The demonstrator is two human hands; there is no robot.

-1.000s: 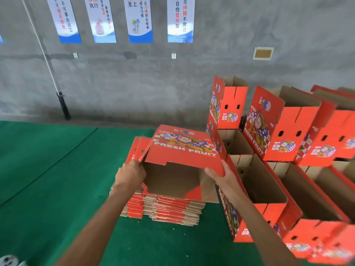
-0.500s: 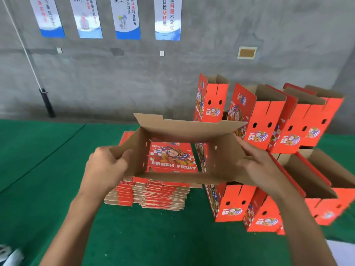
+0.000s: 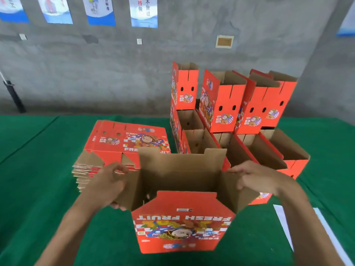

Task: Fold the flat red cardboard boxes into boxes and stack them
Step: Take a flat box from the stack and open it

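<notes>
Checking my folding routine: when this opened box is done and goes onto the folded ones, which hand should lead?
Probably the right hand. It grips the box on the side nearest the folded boxes, which stand to the right. The left hand grips the side by the flat stack.

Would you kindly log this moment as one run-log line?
step: opening box | left hand: grips left flap | right hand: grips right flap | box: open, unstacked

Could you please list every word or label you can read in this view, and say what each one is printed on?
"FRESH FRUIT", upside down: front panel of the box being folded, held by the left hand and right hand.
"FRE...", partly hidden: top of the flat box stack.
Chinese characters: wall posters, too blurred to read reliably.
Small label on the held box: too small.
</notes>
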